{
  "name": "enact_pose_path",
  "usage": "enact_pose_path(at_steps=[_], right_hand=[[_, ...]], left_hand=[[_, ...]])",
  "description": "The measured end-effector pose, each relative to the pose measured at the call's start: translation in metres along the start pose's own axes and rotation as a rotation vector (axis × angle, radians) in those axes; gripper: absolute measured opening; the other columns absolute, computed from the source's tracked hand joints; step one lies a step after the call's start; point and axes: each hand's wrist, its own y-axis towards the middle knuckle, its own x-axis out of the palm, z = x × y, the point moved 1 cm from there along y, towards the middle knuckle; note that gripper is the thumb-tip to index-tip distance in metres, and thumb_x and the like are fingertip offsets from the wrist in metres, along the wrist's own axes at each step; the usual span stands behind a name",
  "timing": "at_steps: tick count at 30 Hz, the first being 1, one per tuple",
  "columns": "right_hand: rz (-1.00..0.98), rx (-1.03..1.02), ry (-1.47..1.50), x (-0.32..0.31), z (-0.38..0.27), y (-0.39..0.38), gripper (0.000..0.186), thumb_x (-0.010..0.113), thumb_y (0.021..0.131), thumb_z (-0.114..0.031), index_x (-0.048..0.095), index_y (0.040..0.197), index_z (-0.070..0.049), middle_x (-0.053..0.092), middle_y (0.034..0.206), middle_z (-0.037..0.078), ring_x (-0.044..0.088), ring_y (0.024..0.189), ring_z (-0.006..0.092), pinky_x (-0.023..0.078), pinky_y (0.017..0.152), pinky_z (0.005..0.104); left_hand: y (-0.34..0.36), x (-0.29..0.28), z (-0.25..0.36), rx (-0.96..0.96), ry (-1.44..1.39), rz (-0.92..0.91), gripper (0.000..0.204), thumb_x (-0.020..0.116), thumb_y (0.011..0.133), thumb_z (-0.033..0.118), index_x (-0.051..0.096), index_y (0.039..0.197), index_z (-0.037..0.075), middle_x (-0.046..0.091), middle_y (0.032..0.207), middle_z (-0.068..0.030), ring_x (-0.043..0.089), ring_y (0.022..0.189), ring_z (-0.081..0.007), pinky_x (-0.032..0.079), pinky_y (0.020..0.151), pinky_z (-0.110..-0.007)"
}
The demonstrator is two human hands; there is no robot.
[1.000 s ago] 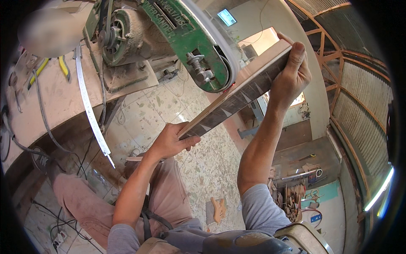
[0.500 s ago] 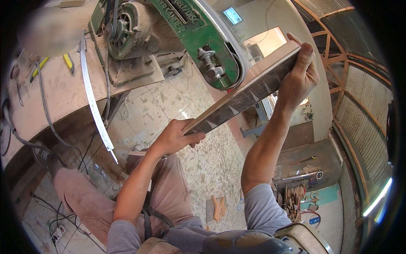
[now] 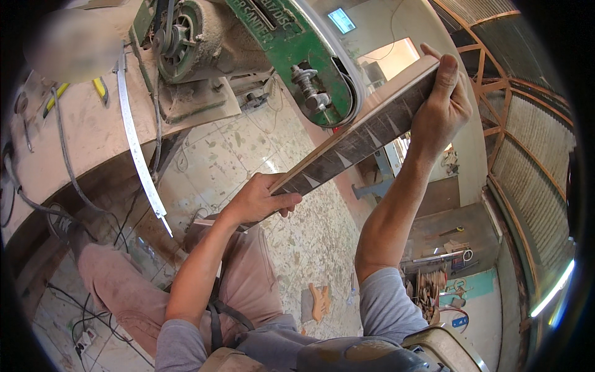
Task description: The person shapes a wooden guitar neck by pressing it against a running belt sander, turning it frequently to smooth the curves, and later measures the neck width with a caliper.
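Note:
A guitar neck point(image 3: 356, 149) with a dark fretboard and pale triangular inlays slants across the middle, its lighter wooden edge facing up. My left hand point(image 3: 255, 201) is closed round its lower, nearer end, thumb on the fretboard. At the upper right end my right hand point(image 3: 443, 102) grips the neck, thumb along its edge. Just beyond the neck is the rounded end of a green belt sander point(image 3: 313, 74). Whether wood and belt touch, I cannot tell.
A dusty motor point(image 3: 192, 46) sits on the workbench point(image 3: 80, 149) at left, with cables, yellow-handled tools point(image 3: 57, 99) and a long pale strip point(image 3: 137, 146) overhanging the edge. A wood piece point(image 3: 320, 302) lies on the tiled floor. Wood offcuts point(image 3: 432, 290) stand at lower right.
The neck has rolled slightly, so more of its fretboard face shows. Both hands keep their hold with little shift. The sander sits slightly higher in the picture.

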Motion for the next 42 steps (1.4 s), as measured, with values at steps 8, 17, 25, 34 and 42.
enact_pose_path(at_steps=[8,17,25,34,42], right_hand=[[-0.007,-0.002,-0.029,0.000,-0.002,0.001,0.043,0.061,0.107,-0.048,0.085,0.103,-0.014,0.055,0.076,-0.003,0.046,0.066,0.0048,0.034,0.062,0.0261],[-0.020,0.026,-0.076,-0.001,-0.004,-0.001,0.042,0.062,0.106,-0.048,0.085,0.103,-0.013,0.053,0.074,-0.004,0.044,0.066,0.0061,0.034,0.063,0.0268],[-0.020,0.061,0.050,0.001,0.006,-0.001,0.039,0.064,0.105,-0.046,0.085,0.105,-0.013,0.061,0.080,-0.001,0.055,0.078,0.0088,0.041,0.074,0.0271],[-0.175,0.442,0.993,-0.006,0.014,0.000,0.032,0.064,0.085,-0.025,0.074,0.090,0.005,0.063,0.090,0.013,0.061,0.093,0.0264,0.049,0.089,0.0374],[-0.210,0.388,1.380,0.006,0.030,-0.008,0.028,0.060,0.086,-0.028,0.068,0.078,-0.002,0.053,0.091,0.012,0.050,0.094,0.0263,0.044,0.082,0.0407]], left_hand=[[0.001,-0.002,-0.007,0.027,-0.046,-0.029,0.038,0.079,0.096,0.032,0.069,0.101,-0.004,0.070,0.082,-0.0069,0.067,0.070,-0.0141,0.056,0.066,-0.031],[0.001,-0.002,-0.007,0.035,-0.054,-0.042,0.036,0.079,0.097,0.031,0.070,0.102,-0.003,0.070,0.081,-0.0062,0.067,0.069,-0.0132,0.056,0.065,-0.031],[0.001,0.001,-0.004,0.004,0.111,0.074,0.036,0.080,0.095,0.031,0.070,0.104,-0.003,0.071,0.078,-0.0086,0.068,0.069,-0.0158,0.056,0.068,-0.034],[-0.016,0.034,0.001,0.372,0.819,0.695,0.039,0.081,0.082,0.008,0.064,0.117,0.001,0.070,0.099,-0.0181,0.070,0.087,-0.0414,0.055,0.076,-0.045],[-0.024,0.051,-0.014,0.439,0.885,0.752,0.056,0.075,0.074,-0.003,0.055,0.126,-0.004,0.062,0.108,-0.0230,0.063,0.101,-0.0429,0.050,0.088,-0.049]])
